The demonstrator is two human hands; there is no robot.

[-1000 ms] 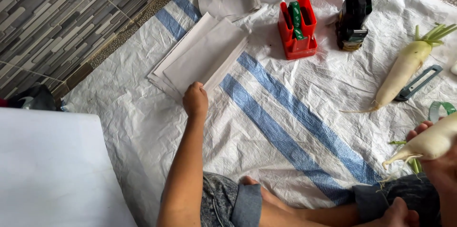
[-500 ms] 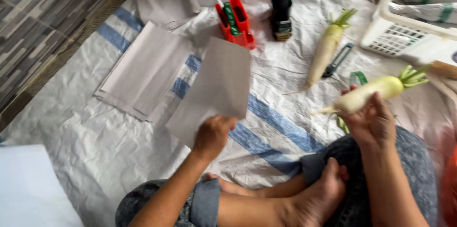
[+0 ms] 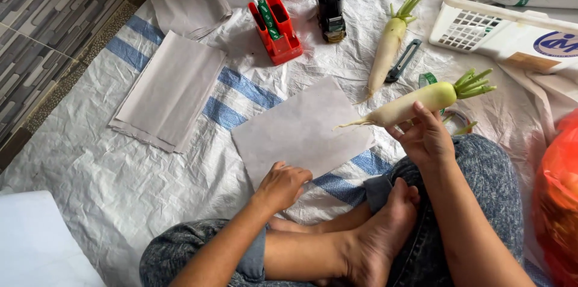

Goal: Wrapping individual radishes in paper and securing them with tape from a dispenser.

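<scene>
While the left hand [image 3: 283, 186] presses the paper sheet [image 3: 301, 130] flat, the right hand [image 3: 425, 138] grips a radish [image 3: 415, 101], palm hidden

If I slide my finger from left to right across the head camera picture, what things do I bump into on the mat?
Stack of grey paper sheets → red plastic tape dispenser → black tape dispenser → white radish lying on the mat → white plastic basket → orange plastic bag.

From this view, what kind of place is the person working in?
Probably an informal produce-packing spot on a tiled floor. A woven sheet covers the floor, with a paper stack, tape dispensers and a basket. The right hand holds a radish.
</scene>
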